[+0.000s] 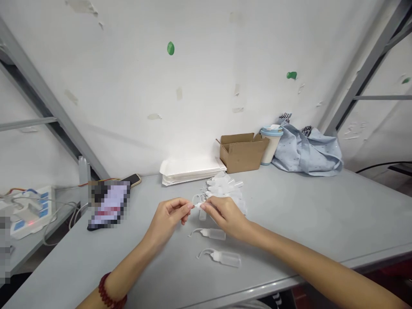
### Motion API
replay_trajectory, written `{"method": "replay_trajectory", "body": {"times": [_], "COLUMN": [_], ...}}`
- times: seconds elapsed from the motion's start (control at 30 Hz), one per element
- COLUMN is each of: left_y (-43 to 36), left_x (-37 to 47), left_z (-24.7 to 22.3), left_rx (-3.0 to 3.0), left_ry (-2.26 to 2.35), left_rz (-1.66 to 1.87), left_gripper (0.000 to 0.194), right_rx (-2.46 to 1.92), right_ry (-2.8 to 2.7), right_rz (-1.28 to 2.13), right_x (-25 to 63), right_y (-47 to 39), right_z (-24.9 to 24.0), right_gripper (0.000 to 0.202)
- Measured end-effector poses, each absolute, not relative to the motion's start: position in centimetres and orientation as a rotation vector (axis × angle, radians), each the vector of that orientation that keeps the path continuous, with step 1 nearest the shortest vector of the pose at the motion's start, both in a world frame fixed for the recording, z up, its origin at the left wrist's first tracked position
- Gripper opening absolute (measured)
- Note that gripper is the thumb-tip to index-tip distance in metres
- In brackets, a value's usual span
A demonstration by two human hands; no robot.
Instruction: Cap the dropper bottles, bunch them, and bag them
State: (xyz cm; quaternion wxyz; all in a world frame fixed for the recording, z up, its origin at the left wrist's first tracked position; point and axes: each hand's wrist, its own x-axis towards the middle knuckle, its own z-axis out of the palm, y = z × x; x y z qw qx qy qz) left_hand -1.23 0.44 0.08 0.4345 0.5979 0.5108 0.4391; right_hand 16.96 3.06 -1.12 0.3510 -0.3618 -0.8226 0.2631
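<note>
My right hand [225, 214] pinches the white cap end of a small clear bottle [202, 214] over the grey table. Touching that cap from the left, my left hand [174, 214] has its thumb and index finger pressed together at the nozzle. A thin tube loops up between the hands. Two more bottles with white caps and curved thin tubes lie nearer to me, one [216, 234] just below my hands and another [227, 258] closer to the front edge. Behind my right hand lies a pile of similar bottles [225, 184], partly hidden by it.
Flat white cartons [193, 168], an open cardboard box [244, 153], a lidded cup [269, 146] and a light blue cloth bag [305, 150] stand along the wall. To the left are a phone [133, 179], a blurred purple item [111, 204] and a power strip [35, 212] with cables.
</note>
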Motion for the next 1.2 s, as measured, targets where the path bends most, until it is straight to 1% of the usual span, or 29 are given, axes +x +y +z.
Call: {"method": "replay_trajectory", "body": {"times": [0.13,0.37,0.5,0.57,0.7,0.97,1.2], "left_y": [-0.1,-0.2,0.7,1.2,1.7,1.2,1.0], "left_x": [-0.8,-0.6,-1.5,-2.1,-2.8,-2.5,-2.3], "left_z": [0.1,0.2,0.7,0.8,1.1,1.1,1.5], "left_rx": [1.499,1.518,1.579,1.563,1.495,1.630,1.681], "left_ry": [1.285,1.318,1.357,1.340,1.339,1.312,1.334], "left_rz": [1.146,1.129,0.995,0.949,1.001,0.869,0.883], "left_gripper": [0.027,0.026,0.025,0.027,0.032,0.030,0.029], "right_rx": [-0.890,-0.876,-0.927,-0.937,-0.945,-0.943,-0.974], "right_ry": [-2.135,-2.164,-2.175,-2.190,-2.183,-2.216,-2.260], "right_rz": [0.635,0.622,0.640,0.654,0.660,0.637,0.610], "right_x": [17.2,17.2,16.9,16.9,16.9,16.8,16.9], "right_y": [2.9,3.1,3.4,3.5,3.4,3.3,3.2], "right_z": [-1.0,-1.2,-1.4,-1.4,-1.3,-1.8,-1.7], "right_gripper": [0.036,0.035,0.035,0.035,0.036,0.034,0.033]}}
